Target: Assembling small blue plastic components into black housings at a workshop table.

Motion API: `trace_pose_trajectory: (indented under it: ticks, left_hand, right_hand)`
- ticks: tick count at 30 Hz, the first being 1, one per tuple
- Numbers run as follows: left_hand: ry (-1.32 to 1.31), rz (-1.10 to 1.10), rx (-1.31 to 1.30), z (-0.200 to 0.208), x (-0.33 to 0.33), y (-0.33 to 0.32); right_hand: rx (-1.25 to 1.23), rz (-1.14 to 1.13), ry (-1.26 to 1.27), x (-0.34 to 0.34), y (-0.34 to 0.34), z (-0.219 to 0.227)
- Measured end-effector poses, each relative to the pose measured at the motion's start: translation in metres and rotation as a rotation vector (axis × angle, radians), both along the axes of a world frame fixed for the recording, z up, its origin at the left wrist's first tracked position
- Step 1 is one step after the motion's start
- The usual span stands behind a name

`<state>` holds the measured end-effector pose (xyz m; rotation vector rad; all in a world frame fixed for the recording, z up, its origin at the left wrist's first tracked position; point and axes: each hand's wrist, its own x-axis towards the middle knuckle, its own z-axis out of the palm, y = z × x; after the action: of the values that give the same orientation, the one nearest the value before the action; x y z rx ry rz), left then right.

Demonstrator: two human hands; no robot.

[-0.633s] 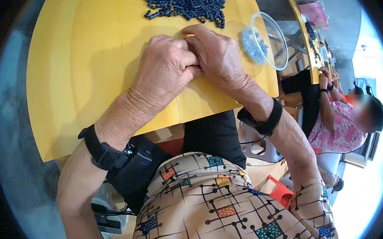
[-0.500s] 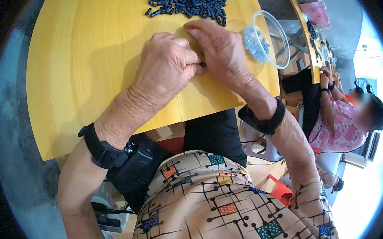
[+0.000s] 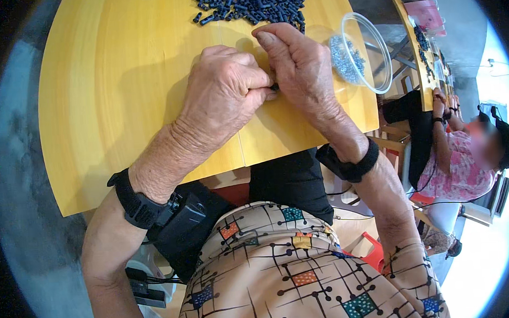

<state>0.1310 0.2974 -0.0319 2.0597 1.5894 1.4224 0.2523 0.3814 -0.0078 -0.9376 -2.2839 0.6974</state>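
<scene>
My left hand (image 3: pixel 219 86) is closed, with thumb and forefinger pinching a small dark plastic part (image 3: pixel 274 87), mostly hidden by the fingers. Right against it is my right hand (image 3: pixel 306 64), its fingers curled inward and its thumb bent over them. Whatever the right fingers hold is hidden from this view. Beyond both hands lies a heap of small dark blue tube-shaped plastic parts (image 3: pixel 252 3). Beside the right hand, a clear round plastic tub (image 3: pixel 386 65) contains many small silvery metal pieces (image 3: pixel 346 59), too small to name surely.
The yellow wooden table (image 3: pixel 107 97) has its near edge just in front of my body. Black straps (image 3: pixel 136 202) circle both wrists. At the right, another person (image 3: pixel 459 160) sits at a second table (image 3: pixel 408 41) bearing similar dark parts and a pink container (image 3: pixel 425 16).
The whole view has shifted slightly. My right thumb and fingers have moved a little relative to the left hand, which keeps its pinch on the dark part.
</scene>
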Motion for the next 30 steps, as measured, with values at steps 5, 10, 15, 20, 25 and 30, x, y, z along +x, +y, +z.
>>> trace_pose_trajectory:
  ticks: [5,10,15,20,25,30]
  left_hand:
    - [-0.006,0.004,-0.033,0.001,0.000,0.000]
    - [-0.031,0.045,-0.046,0.001,-0.001,-0.001]
    - [-0.054,-0.011,-0.071,0.000,0.000,0.001]
    - [-0.042,-0.014,-0.040,-0.001,0.003,0.005]
    - [-0.028,-0.032,-0.023,-0.006,0.009,0.015]
    - [-0.048,-0.019,-0.039,-0.013,0.015,0.021]
  right_hand:
    - [0.125,0.047,-0.030,-0.001,-0.001,-0.005]
    - [0.231,0.051,-0.173,0.000,-0.006,-0.008]
    - [0.026,0.003,0.070,0.000,-0.001,-0.010]
    - [-0.271,-0.083,0.107,0.003,0.009,-0.004]
    - [0.027,-0.027,0.089,0.003,0.016,-0.020]
    - [0.066,-0.049,0.042,0.008,0.018,-0.023]
